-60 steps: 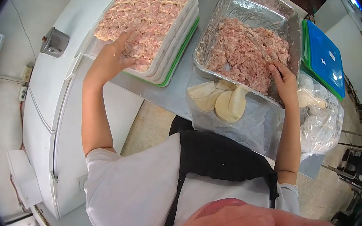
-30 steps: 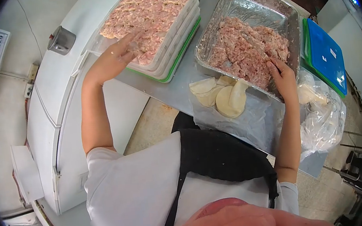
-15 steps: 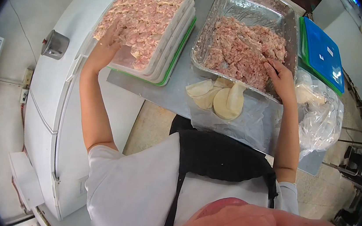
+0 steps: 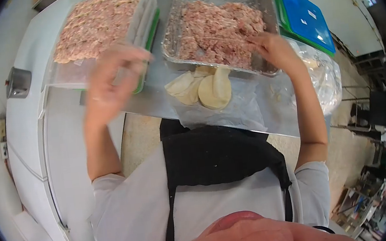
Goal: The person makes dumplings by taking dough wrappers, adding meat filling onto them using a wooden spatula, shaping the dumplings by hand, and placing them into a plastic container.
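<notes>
My left hand [image 4: 115,74], smeared by motion, is over the near right corner of a stacked clear plastic container [image 4: 68,73]. Its fingers are too blurred to read. Rows of meat-filled dumplings [image 4: 98,24] fill much of that container. My right hand [image 4: 276,49] is at the right side of a metal tray [image 4: 187,63], its fingers curled at the edge of the ground meat [image 4: 221,30]. What those fingers hold, if anything, is hidden. Round pale dough wrappers [image 4: 214,90] lie on a plastic sheet [image 4: 243,108] in front of the tray.
Blue and green lids [image 4: 305,12] are piled right of the tray, beside a clear plastic bag [image 4: 322,76]. A metal pot [image 4: 18,82] stands on the white freezer [image 4: 69,133] at left. The metal table's [image 4: 146,99] front edge runs close to my apron.
My left hand has drawn back from the dumpling rows toward the container's near corner. My right hand stays at the meat's right edge. The whole view has shifted.
</notes>
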